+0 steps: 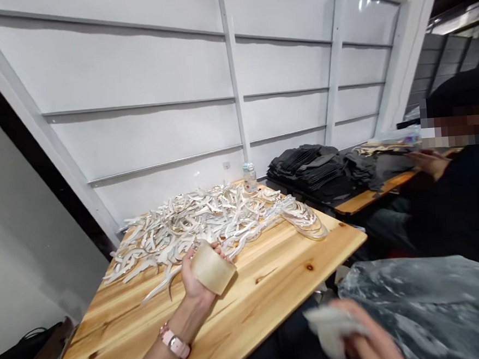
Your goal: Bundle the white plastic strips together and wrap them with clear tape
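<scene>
the right hand [363,340], nearest and blurred, pinches a pale cloth [327,329] over a grey plastic bag [428,303]. the left hand [197,278] wraps a tape roll [213,269] above the worktop [271,286], near the white plastic strips [201,223]; a loose hold could let it roll into them.

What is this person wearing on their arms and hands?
Both hands are bare, with no gloves or sleeves in view. The left hand has a watch with a pink strap on the wrist. The right hand is blurred; no jewellery can be made out on it.

Left hand [195,278] palm-up, fingers curled closed; right hand [367,337] blurred, low, gripping.
</scene>
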`<state>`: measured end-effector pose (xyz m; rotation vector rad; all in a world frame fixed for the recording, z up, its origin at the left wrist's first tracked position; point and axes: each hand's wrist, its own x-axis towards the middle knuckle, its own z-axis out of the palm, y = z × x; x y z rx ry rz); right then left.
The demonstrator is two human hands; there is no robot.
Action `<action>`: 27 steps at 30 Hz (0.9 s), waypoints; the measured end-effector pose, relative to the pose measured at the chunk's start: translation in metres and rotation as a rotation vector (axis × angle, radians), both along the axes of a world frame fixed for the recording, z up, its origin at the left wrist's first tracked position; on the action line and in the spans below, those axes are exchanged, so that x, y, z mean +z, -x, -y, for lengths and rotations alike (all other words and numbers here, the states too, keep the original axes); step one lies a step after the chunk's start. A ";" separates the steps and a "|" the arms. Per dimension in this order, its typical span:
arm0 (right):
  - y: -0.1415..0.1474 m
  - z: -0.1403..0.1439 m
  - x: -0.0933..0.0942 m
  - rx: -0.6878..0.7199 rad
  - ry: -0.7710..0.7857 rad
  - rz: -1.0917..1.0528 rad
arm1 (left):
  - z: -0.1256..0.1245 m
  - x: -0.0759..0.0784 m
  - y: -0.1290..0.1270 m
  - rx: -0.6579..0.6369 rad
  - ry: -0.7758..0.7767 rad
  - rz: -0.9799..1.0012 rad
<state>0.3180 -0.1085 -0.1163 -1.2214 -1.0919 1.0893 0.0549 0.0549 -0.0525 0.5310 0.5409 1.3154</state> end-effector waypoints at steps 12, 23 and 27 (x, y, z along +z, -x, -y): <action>-0.120 -0.118 0.008 0.065 -0.213 1.193 | 0.017 -0.013 -0.010 -0.336 -0.063 -0.273; -0.099 -0.117 -0.010 0.057 -0.422 1.490 | 0.023 -0.007 -0.013 -0.330 -0.045 -0.297; -0.092 -0.105 -0.014 0.052 -0.412 1.458 | 0.021 -0.010 -0.012 -0.352 -0.040 -0.290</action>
